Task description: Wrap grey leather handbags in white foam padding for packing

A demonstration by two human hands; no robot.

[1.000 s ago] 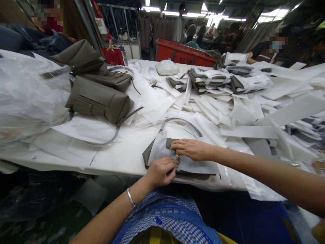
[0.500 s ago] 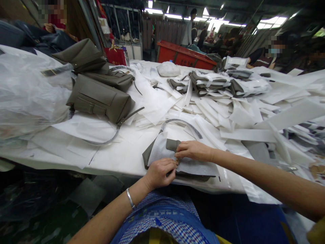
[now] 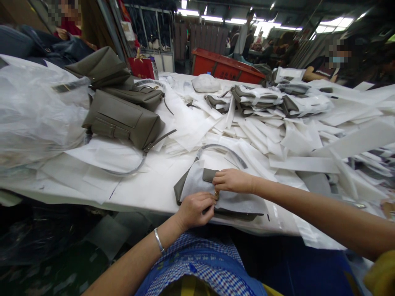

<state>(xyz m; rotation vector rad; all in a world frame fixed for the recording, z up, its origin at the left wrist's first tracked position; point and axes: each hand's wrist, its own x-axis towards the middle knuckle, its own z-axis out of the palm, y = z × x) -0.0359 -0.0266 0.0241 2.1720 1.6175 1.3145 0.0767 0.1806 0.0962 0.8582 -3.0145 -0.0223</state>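
Right in front of me at the table edge lies an olive-grey handbag (image 3: 181,187), its front covered by a white wrapping sheet (image 3: 237,201). Its handle (image 3: 212,146), wrapped in clear film, arches away from me. A short olive flap (image 3: 209,175) lies over the sheet. My right hand (image 3: 233,181) is closed on the flap's end with fingers bent down. Just below it, my left hand (image 3: 197,209) pinches at a small gold-coloured clasp (image 3: 217,194), thumb and fingers together. The fingers partly hide the clasp and the flap's tip.
More olive handbags (image 3: 123,119) lie at the left beside crumpled clear plastic (image 3: 40,107). White paper sheets (image 3: 256,131) are heaped at the centre and right, with wrapped bags (image 3: 259,98) behind. A red bin (image 3: 225,65) stands beyond the table; a masked person (image 3: 321,68) is at the far right.
My right hand has shifted very slightly left and up, and more of the gold-coloured clasp shows between the hands. My left hand stays at nearly the same spot.
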